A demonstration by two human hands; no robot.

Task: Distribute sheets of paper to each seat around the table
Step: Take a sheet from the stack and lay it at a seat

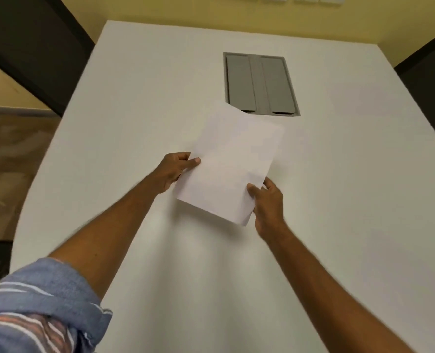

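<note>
A stack of white paper sheets (233,161) is held just above the middle of a white table (351,200), tilted slightly to the right. My left hand (172,170) grips the stack's left edge, thumb on top. My right hand (268,202) pinches the lower right corner, thumb on top and fingers underneath. The stack's far corner overlaps the edge of the table's grey panel. No sheets lie on the table surface in view.
A grey cable-access panel (261,84) with two flaps is set into the table beyond the paper. Dark chair backs stand at the far left (33,47) and far right (430,80). A yellow wall runs behind the table.
</note>
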